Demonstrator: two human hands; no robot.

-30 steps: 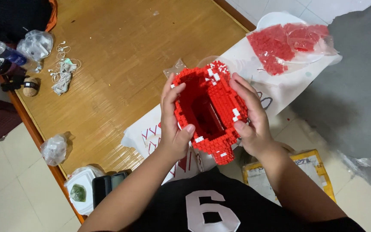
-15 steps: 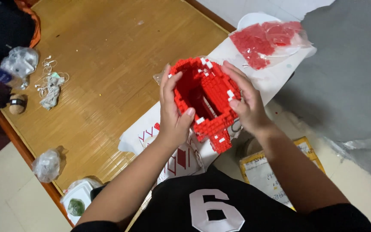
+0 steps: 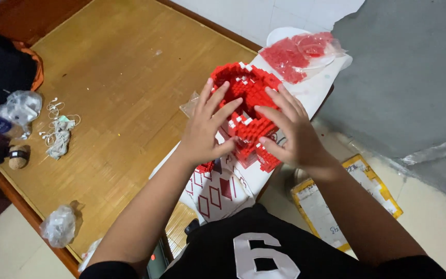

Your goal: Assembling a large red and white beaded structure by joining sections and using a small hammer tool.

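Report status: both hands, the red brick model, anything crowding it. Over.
Left hand and right hand both clasp the red brick model, fingers spread on it. Model over white instruction sheet. Bag of red bricks behind, apart.

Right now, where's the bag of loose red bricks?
Head view, upper right: the bag of red bricks lies on the white sheet, just beyond the red brick model.

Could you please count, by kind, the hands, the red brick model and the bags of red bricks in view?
Hands: 2, left hand and right hand, both on the model
Red brick model: 1
Bag of loose red bricks: 1
Total: 4
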